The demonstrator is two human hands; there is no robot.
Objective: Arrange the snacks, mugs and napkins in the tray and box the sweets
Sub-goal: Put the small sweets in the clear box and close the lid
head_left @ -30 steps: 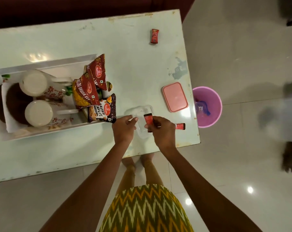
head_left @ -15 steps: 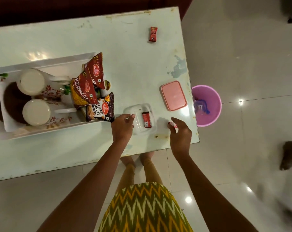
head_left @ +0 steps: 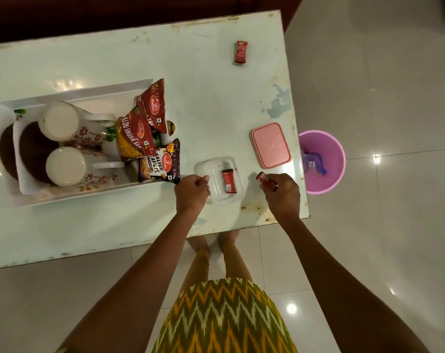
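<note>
Since half a second ago the right hand (head_left: pixel 282 192) has pinched up the second sweet (head_left: pixel 265 180). Just left of it, at lower centre, the clear box (head_left: pixel 218 200) waits, its rim held by the curled left hand (head_left: pixel 192 191), and the first sweet (head_left: pixel 228 180) lies inside.

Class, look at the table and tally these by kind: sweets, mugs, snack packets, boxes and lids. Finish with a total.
Sweets: 3
Mugs: 2
Snack packets: 3
Box: 1
Lid: 1
Total: 10
</note>
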